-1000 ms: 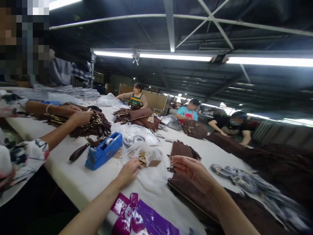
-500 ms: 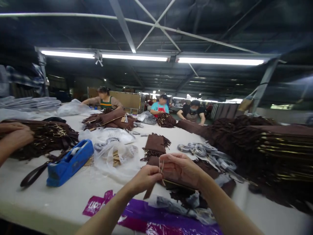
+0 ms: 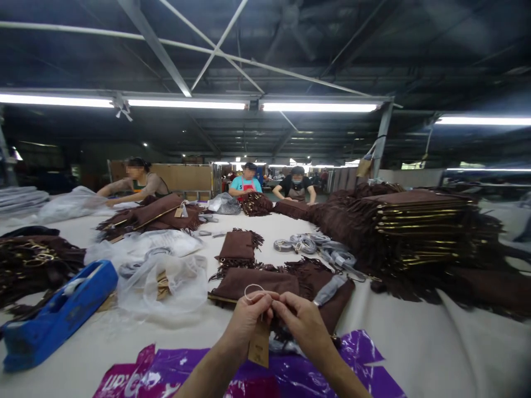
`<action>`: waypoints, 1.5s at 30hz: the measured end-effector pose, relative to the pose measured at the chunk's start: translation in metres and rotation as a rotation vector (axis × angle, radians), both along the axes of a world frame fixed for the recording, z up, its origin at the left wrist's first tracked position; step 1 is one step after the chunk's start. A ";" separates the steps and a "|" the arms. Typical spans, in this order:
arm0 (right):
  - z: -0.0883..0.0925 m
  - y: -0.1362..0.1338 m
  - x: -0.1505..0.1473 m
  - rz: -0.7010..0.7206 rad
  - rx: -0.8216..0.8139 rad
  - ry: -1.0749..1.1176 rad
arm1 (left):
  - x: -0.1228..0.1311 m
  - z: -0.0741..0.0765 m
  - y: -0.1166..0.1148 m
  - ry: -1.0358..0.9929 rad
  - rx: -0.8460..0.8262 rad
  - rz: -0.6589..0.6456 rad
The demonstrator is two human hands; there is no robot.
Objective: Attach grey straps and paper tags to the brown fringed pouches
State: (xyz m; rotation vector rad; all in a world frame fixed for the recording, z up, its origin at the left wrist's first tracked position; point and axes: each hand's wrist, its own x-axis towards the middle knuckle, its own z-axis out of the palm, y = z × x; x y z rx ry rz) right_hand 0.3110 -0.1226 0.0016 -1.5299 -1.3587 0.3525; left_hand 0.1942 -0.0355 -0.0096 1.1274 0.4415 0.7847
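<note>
My left hand [image 3: 251, 316] pinches the white string [image 3: 254, 287] of a brown paper hang tag [image 3: 259, 344], which dangles below the fingers. A loop of the string stands up above the thumb. Close against it, my right hand [image 3: 299, 320] is closed too, its fingertips meeting the string near the left thumb. Just behind the hands lies a brown fringed bag [image 3: 253, 283] with a gold zip edge. A plastic-wrapped strap [image 3: 331, 289] rests on brown material to its right. Purple printed plastic [image 3: 166, 371] is spread under my forearms.
A blue tape dispenser [image 3: 62, 315] stands at left, beside a clear plastic bag [image 3: 166, 293] holding paper tags. A tall stack of brown bags [image 3: 418, 226] rises at right. Wrapped grey straps [image 3: 307, 243] lie mid-table. Several co-workers [image 3: 296, 185] work across the table.
The view has swung right. My hands have come closer together and lower, and the tag now hangs facing me with its string looped above. The co-worker's hands at left have left the view.
</note>
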 end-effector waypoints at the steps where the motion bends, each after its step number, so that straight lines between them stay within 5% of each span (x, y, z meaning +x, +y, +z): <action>1: -0.001 -0.002 0.001 -0.012 0.009 0.008 | 0.001 0.001 -0.003 0.003 0.008 -0.006; 5: 0.004 -0.018 0.022 -0.002 0.080 0.111 | -0.003 0.005 -0.014 0.098 0.087 -0.068; 9: 0.009 -0.035 0.044 0.091 0.024 0.440 | -0.005 0.003 -0.020 0.221 0.095 -0.199; 12: 0.001 -0.040 0.047 0.074 -0.020 0.585 | 0.001 0.002 -0.023 0.182 0.102 -0.141; 16: -0.025 -0.041 0.039 -0.043 0.034 0.773 | 0.009 0.003 -0.024 0.108 0.086 -0.076; 20: -0.047 -0.039 0.017 0.106 -0.079 0.883 | 0.015 0.001 -0.027 0.072 0.066 -0.082; 23: -0.055 -0.035 -0.005 0.175 -0.068 1.041 | 0.021 -0.006 -0.031 0.055 0.018 -0.114; 26: -0.057 -0.030 -0.017 0.066 0.052 1.194 | 0.026 -0.016 -0.033 0.017 0.047 -0.114; 30: -0.055 -0.026 -0.015 -0.128 0.164 1.164 | 0.027 -0.026 -0.033 0.004 0.219 -0.101; 36: -0.056 -0.032 0.011 -0.189 0.252 0.989 | 0.019 -0.027 -0.036 0.131 0.391 -0.172; 39: -0.052 -0.043 0.031 -0.282 0.333 1.095 | 0.014 -0.024 -0.039 0.224 0.426 -0.196; 45: -0.024 -0.071 0.060 -0.159 0.350 1.159 | 0.015 -0.001 -0.046 0.342 0.457 -0.429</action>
